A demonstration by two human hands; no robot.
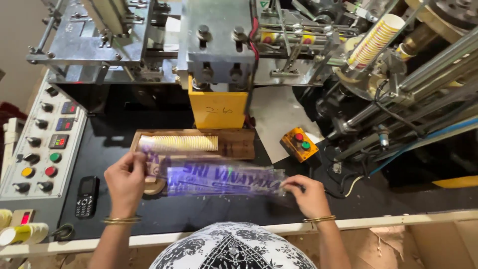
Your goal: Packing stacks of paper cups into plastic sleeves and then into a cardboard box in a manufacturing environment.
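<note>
Across the top of the view stands a paper-cup forming machine (pixel 298 45), grey metal with rods, cables and a slanting stack of printed cups (pixel 374 40) at its upper right. Below it spreads a black worktop (pixel 398 194), edged nearest the person by a pale wooden rail (pixel 398 220). On the left side sits a grey control panel (pixel 42 149) with knobs, coloured buttons and small red displays. A yellow block (pixel 219 109) hangs under the machine's middle, and just below it lies a shallow wooden tray (pixel 239 144) holding a row of nested cups (pixel 179 143) on its side. In front of the tray, a clear plastic sleeve (pixel 224 180) with purple print lies stretched lengthwise on the worktop. The left hand (pixel 125 182) pinches its left end, fingers closed on the film; the right hand (pixel 309 195) grips its right end likewise. Smaller still, a yellow push-button box (pixel 300 144) rests right of the tray, and a black keypad phone (pixel 86 197) lies beside the panel.
</note>
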